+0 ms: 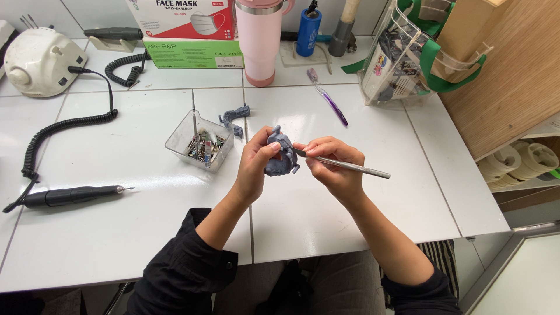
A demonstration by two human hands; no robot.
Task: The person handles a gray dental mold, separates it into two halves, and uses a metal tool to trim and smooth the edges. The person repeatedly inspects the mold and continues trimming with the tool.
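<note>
Your left hand (pixel 255 169) pinches the small grey dental model (pixel 281 156) above the bench (pixel 361 204), your right hand (pixel 331 166) gripping a slim metal tool (pixel 350 167) against it; it looks light, rigid, probably brittle, so hold its thicker base.

Bright, even light from overhead; soft, faint shadows under the left hand (pixel 254 169) and right hand (pixel 332 166) on the white table (pixel 146 233); mild glare off the glossy tiles near the pink tumbler (pixel 259 41); sharp focus at centre; slight wide-angle bending of tile lines toward the edges; dimmer below the table edge.
</note>
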